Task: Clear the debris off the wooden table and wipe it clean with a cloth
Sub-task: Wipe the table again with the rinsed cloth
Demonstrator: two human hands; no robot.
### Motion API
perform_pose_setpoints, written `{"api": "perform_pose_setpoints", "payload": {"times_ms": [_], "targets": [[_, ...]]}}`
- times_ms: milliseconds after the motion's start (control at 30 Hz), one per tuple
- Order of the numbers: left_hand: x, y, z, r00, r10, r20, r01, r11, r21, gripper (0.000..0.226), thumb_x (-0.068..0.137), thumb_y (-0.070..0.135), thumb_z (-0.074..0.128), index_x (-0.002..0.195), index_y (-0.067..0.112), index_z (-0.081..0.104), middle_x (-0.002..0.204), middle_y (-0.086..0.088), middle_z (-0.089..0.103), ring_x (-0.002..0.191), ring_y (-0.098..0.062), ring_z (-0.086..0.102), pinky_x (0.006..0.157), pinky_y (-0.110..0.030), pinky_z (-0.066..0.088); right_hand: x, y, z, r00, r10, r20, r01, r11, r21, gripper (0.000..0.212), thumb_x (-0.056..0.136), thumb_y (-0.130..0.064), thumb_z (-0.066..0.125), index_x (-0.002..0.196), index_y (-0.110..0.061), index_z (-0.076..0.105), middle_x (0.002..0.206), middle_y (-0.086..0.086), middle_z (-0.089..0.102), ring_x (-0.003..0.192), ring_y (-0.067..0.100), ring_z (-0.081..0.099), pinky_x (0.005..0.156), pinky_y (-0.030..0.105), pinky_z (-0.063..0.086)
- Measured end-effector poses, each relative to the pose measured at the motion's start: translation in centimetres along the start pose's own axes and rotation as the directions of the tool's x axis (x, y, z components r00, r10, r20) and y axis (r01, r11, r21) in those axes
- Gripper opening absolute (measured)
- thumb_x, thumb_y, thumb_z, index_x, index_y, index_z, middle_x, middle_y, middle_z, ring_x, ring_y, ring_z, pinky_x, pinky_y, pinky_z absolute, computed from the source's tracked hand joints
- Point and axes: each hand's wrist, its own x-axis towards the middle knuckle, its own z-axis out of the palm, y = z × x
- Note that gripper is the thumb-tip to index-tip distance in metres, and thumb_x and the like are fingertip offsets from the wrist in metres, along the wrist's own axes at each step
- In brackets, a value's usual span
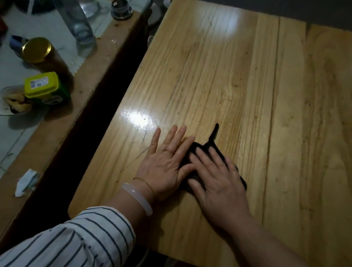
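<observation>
Wiping step, judged. Left hand (165, 162), right hand (220, 180) — each grip flat, fingers straight, pressing black cloth (210, 144) onto wooden bench (261, 87). Next, likely: sweep cloth across far boards — steady pressure.

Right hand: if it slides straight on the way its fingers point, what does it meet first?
Most likely the left hand. The right hand lies flat on the black cloth, its fingers aimed at the left hand's fingers, which lie just ahead on the wooden table.
</observation>
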Motion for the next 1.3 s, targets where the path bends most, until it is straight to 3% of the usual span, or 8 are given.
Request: {"api": "perform_pose_setpoints", "payload": {"times_ms": [167, 300, 433, 700, 833, 933, 1133, 1300], "targets": [[-1.0, -3.2, -0.4, 0.977, -0.15, -0.154, 0.151, 0.988, -0.003, 0.06, 0.097, 0.047, 0.018, 0.15, 0.018, 0.016, 0.159, -0.005, 0.011, 0.147, -0.021, 0.002, 0.115, -0.049, -0.004, 4.9, 2.3, -1.4, 0.984, 0.173, -0.041, -0.173, 0.985, 0.02, 0.064, 0.097, -0.06, 0.009, 0.156, -0.036, 0.009, 0.163, -0.016, 0.004, 0.151, 0.008, -0.004, 0.121, 0.036, -0.005], [-2.7, -5.4, -1.7, 0.88, -0.34, -0.331, 0.235, 0.918, -0.318, 0.042, 0.093, 0.033, 0.039, 0.125, 0.011, 0.055, 0.125, -0.01, 0.055, 0.114, -0.027, 0.05, 0.099, -0.043, 0.041, 9.3, 2.3, -1.8, 0.942, 0.33, -0.052, -0.327, 0.943, 0.07, 0.06, 0.102, -0.057, 0.01, 0.157, -0.033, 0.003, 0.165, -0.011, 0.0, 0.151, 0.011, -0.007, 0.122, 0.041, -0.005], [-3.4, -7.0, -2.6, 0.822, -0.556, -0.125, 0.449, 0.766, -0.459, 0.018, 0.096, 0.033, 0.047, 0.104, 0.019, 0.056, 0.095, -0.001, 0.063, 0.086, -0.024, 0.059, 0.073, -0.038, 0.048, 12.4, -0.2, -1.5, 0.91, 0.415, -0.015, -0.413, 0.909, 0.064, 0.06, 0.102, -0.055, 0.012, 0.156, -0.034, -0.004, 0.165, -0.01, -0.006, 0.151, 0.015, -0.012, 0.121, 0.045, -0.007], [-3.5, -8.7, -2.4, 0.661, -0.736, -0.146, 0.473, 0.561, -0.68, 0.016, 0.097, 0.025, 0.044, 0.094, 0.017, 0.057, 0.079, -0.001, 0.062, 0.077, -0.023, 0.06, 0.069, -0.038, 0.05, 12.1, -7.0, -0.4, 0.998, 0.058, 0.023, -0.059, 0.997, 0.056, 0.057, 0.102, -0.054, 0.015, 0.156, -0.039, 0.002, 0.164, -0.012, -0.004, 0.151, 0.014, -0.012, 0.121, 0.044, -0.008], [-3.3, -9.5, -2.6, 0.576, -0.813, -0.088, 0.536, 0.456, -0.71, 0.011, 0.097, 0.022, 0.045, 0.098, 0.016, 0.054, 0.081, -0.001, 0.058, 0.081, -0.026, 0.058, 0.07, -0.035, 0.046, 8.1, -8.1, 0.5, 0.991, -0.133, 0.021, 0.131, 0.99, 0.045, 0.058, 0.1, -0.056, 0.019, 0.155, -0.037, 0.018, 0.164, -0.01, 0.014, 0.152, 0.016, 0.0, 0.12, 0.046, 0.001], [-3.5, -9.6, -2.7, 0.595, -0.802, -0.057, 0.553, 0.46, -0.694, 0.009, 0.096, 0.025, 0.046, 0.098, 0.02, 0.053, 0.084, -0.001, 0.061, 0.083, -0.026, 0.06, 0.072, -0.036, 0.049, 3.8, -7.5, 1.1, 0.971, -0.236, 0.044, 0.235, 0.971, 0.034, 0.056, 0.102, -0.056, 0.02, 0.155, -0.036, 0.023, 0.163, -0.009, 0.019, 0.152, 0.017, 0.008, 0.117, 0.05, 0.012], [-4.0, -8.0, -2.5, 0.76, -0.647, -0.055, 0.495, 0.632, -0.596, 0.011, 0.094, 0.035, 0.05, 0.092, 0.024, 0.05, 0.069, 0.0, 0.062, 0.069, -0.025, 0.06, 0.065, -0.041, 0.05, -2.2, -3.4, 1.1, 0.958, -0.284, 0.042, 0.284, 0.959, 0.014, 0.057, 0.102, -0.053, 0.035, 0.154, -0.032, 0.029, 0.162, -0.01, 0.023, 0.15, 0.018, 0.019, 0.114, 0.049, 0.022], [-3.4, -7.1, -2.3, 0.803, -0.595, 0.04, 0.546, 0.707, -0.45, 0.023, 0.094, 0.046, 0.046, 0.091, 0.024, 0.052, 0.077, 0.005, 0.058, 0.077, -0.022, 0.058, 0.066, -0.033, 0.045, -1.8, 0.2, -0.5, 0.999, 0.017, 0.034, -0.017, 1.0, -0.013, 0.058, 0.101, -0.057, 0.025, 0.155, -0.034, 0.023, 0.162, -0.014, 0.018, 0.151, 0.012, 0.009, 0.119, 0.045, 0.014]]}}
